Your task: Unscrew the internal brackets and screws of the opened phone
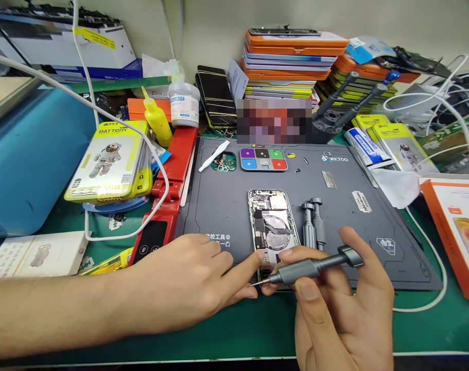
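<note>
An opened smartphone (279,232) lies on a dark work mat, its circuit board, flex cables and round coil exposed. My left hand (203,273) reaches in from the left, its index finger on the phone's lower left part and its thumb at the bottom corner, gripping the phone there. My right hand (342,304) holds a grey precision screwdriver (307,269) nearly level over the phone's lower end. The thin tip points left, close to my left thumb. Two more grey screwdrivers (314,226) lie just right of the phone. My hands cover the phone's bottom end.
Above the phone sits a coloured magnetic tray (263,159), beside a white pry tool (214,156). A red clamp-like device (176,170) and battery boxes (109,159) stand left. Stacked cases (292,62) rise behind. A white cable (157,208) loops at left; an orange-white box (456,226) is right.
</note>
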`<act>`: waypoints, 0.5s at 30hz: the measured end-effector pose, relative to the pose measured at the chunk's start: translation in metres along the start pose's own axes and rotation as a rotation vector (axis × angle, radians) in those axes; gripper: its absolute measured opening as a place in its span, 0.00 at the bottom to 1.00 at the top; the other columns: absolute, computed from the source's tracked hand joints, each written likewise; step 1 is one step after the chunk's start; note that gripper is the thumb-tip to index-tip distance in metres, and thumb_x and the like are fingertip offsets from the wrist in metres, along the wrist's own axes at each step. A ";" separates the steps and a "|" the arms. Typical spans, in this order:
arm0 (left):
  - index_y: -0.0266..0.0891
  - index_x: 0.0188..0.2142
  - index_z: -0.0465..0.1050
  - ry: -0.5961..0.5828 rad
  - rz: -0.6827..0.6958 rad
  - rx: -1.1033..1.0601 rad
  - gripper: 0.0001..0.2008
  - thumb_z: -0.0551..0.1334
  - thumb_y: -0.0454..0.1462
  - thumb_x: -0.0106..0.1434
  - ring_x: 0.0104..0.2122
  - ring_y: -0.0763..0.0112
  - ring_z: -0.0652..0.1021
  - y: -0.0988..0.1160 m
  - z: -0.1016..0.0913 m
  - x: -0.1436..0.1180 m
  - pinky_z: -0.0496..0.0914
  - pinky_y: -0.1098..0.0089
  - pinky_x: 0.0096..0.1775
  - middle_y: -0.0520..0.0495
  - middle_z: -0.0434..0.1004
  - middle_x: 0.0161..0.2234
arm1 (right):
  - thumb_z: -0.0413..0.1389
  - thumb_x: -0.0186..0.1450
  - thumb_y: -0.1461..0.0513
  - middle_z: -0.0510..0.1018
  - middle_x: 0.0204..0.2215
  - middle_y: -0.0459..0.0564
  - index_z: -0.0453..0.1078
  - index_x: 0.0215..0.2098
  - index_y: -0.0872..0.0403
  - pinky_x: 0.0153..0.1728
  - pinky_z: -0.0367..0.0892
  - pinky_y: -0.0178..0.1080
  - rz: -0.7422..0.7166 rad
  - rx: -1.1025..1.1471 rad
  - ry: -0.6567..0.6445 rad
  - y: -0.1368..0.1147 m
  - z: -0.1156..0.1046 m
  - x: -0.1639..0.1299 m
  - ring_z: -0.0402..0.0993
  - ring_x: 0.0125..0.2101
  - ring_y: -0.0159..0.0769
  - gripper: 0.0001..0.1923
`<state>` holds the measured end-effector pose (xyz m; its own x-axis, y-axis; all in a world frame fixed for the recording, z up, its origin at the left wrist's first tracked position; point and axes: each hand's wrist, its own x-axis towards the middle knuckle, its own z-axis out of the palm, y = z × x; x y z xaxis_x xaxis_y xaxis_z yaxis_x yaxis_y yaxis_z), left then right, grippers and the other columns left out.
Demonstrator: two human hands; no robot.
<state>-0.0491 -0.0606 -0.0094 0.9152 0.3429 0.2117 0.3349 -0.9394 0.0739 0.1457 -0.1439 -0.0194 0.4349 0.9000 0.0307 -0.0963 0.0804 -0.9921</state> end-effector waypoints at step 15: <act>0.26 0.67 0.64 -0.033 -0.002 -0.010 0.21 0.45 0.38 0.85 0.26 0.61 0.78 0.000 -0.003 0.001 0.68 0.56 0.27 0.52 0.78 0.30 | 0.62 0.75 0.61 0.87 0.44 0.49 0.65 0.70 0.35 0.40 0.83 0.31 -0.019 -0.007 -0.013 0.003 -0.001 0.000 0.85 0.43 0.33 0.28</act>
<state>-0.0487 -0.0601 -0.0067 0.9215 0.3445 0.1791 0.3345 -0.9386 0.0844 0.1459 -0.1443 -0.0220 0.4247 0.9039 0.0514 -0.0816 0.0947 -0.9922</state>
